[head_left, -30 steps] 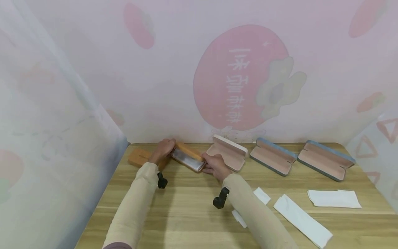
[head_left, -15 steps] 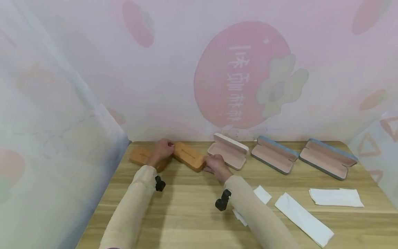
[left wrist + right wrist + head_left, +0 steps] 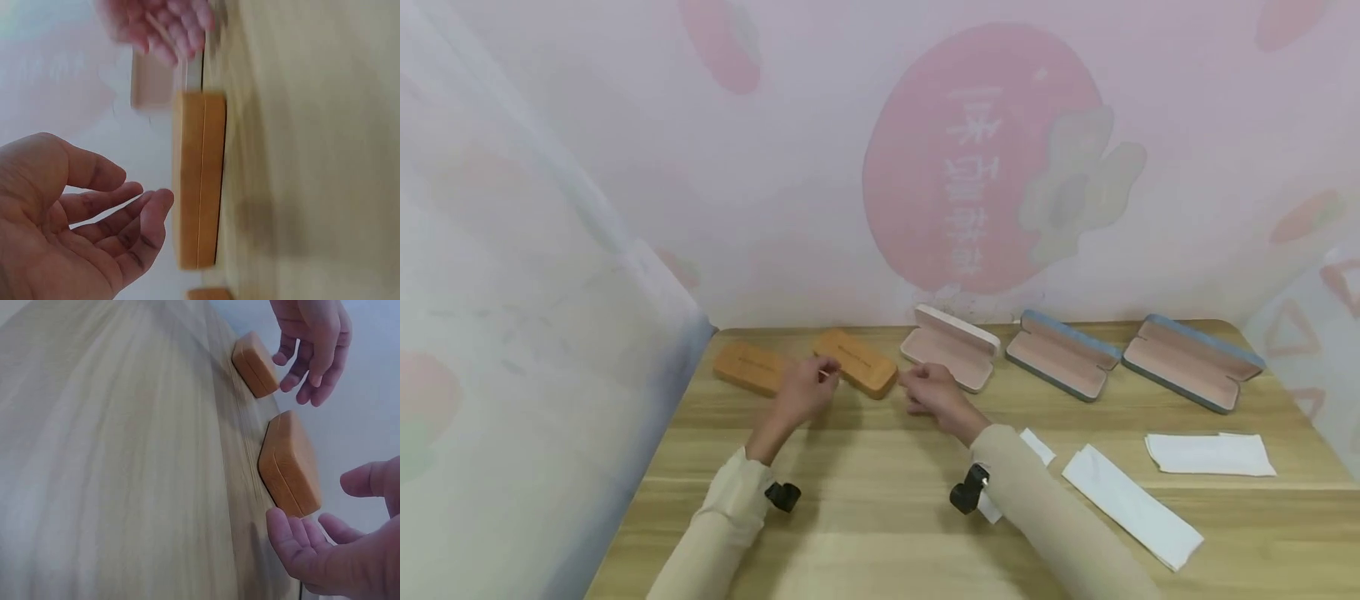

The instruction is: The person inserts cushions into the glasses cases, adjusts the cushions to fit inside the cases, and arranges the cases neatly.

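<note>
In the head view a closed orange glasses case (image 3: 859,363) lies near the back of the table, between the two hands. My left hand (image 3: 808,385) hovers at its near left side, fingers loosely bent and holding nothing. Just off the case's right end is my right hand (image 3: 938,395), its fingers relaxed with nothing in them. The right wrist view has the right hand (image 3: 350,550) with thumb and fingers apart beside the case (image 3: 290,465). A second closed orange glasses case (image 3: 751,367) lies to the left, partly behind the left hand.
Along the back edge stand three open glasses cases: a white one (image 3: 951,358), a blue one (image 3: 1056,367) and another blue one (image 3: 1183,375). Folded white cloths (image 3: 1131,508) (image 3: 1210,455) lie at the right front. Another white cloth (image 3: 1037,446) is partly under the right arm.
The lid of the middle orange glasses case has come down and hides the pale contents. Both hands have then come off it, drawing back towards the front.
</note>
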Action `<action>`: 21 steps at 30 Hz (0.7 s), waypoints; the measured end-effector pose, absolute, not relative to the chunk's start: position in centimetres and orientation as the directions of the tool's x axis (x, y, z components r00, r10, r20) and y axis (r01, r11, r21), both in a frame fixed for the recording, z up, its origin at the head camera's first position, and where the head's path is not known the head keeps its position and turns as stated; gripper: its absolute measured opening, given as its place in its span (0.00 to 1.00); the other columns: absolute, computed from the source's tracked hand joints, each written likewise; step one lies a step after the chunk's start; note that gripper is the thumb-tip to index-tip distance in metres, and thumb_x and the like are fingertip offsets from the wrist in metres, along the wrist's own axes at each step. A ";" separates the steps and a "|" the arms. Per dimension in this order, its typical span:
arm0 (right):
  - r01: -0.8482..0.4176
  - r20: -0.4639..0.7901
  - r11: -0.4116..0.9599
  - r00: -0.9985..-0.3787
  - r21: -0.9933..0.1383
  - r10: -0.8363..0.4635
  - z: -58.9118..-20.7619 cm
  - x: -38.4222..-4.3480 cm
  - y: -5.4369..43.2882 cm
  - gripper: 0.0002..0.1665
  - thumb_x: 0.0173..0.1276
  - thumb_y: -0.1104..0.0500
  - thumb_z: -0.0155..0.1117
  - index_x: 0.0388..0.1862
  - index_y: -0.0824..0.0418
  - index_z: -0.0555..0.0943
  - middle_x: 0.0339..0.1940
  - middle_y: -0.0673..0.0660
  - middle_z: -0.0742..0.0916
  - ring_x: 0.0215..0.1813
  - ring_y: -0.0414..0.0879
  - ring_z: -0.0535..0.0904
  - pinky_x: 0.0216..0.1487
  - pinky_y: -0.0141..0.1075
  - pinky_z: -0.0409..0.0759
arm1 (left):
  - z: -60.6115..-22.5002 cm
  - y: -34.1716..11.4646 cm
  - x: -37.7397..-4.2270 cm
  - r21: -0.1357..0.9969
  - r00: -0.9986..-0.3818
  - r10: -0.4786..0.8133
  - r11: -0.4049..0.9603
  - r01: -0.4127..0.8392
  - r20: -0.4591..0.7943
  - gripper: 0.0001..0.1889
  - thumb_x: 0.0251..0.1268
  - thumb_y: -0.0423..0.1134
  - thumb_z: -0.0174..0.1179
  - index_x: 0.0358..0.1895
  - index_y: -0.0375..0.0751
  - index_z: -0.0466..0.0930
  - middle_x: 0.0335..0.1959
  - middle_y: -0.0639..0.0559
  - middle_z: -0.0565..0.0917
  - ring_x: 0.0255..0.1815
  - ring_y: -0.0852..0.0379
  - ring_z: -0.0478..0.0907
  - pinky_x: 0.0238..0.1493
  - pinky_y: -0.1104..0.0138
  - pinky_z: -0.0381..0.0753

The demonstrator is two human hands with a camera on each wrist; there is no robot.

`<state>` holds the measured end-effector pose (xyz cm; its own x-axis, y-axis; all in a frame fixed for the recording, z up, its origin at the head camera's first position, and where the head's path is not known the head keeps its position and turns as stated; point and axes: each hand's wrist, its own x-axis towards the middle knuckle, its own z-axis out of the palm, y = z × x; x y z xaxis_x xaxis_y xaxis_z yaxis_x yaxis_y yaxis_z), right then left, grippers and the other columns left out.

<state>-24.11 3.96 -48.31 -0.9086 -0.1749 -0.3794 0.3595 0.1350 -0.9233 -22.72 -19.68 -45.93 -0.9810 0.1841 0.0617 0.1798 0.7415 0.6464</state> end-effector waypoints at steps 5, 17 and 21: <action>0.314 -0.348 0.181 -0.913 -0.932 -0.212 -47.9 -22.9 5.7 0.08 0.71 0.64 0.55 0.43 0.66 0.78 0.32 0.52 0.77 0.34 0.44 0.74 0.43 0.40 0.85 | -46.2 -16.7 -19.4 0.659 -0.969 0.240 0.721 0.214 0.054 0.12 0.73 0.32 0.57 0.53 0.31 0.84 0.46 0.41 0.87 0.43 0.50 0.83 0.42 0.58 0.85; 0.191 -0.307 0.444 -0.929 -0.875 -0.206 -46.8 -20.3 10.3 0.15 0.70 0.59 0.59 0.49 0.67 0.81 0.37 0.54 0.83 0.38 0.45 0.79 0.40 0.33 0.78 | -47.0 -10.6 -13.7 0.672 -0.903 0.428 0.662 0.332 0.024 0.12 0.72 0.32 0.55 0.49 0.31 0.86 0.43 0.46 0.86 0.38 0.60 0.80 0.39 0.69 0.81; 0.191 -0.331 0.512 -0.923 -0.837 -0.195 -46.8 -19.6 12.0 0.16 0.73 0.56 0.58 0.52 0.65 0.81 0.42 0.56 0.84 0.41 0.46 0.78 0.41 0.33 0.75 | -47.5 -8.9 -12.6 0.680 -0.884 0.468 0.654 0.332 -0.019 0.12 0.71 0.32 0.56 0.49 0.31 0.86 0.45 0.45 0.87 0.39 0.62 0.80 0.43 0.70 0.82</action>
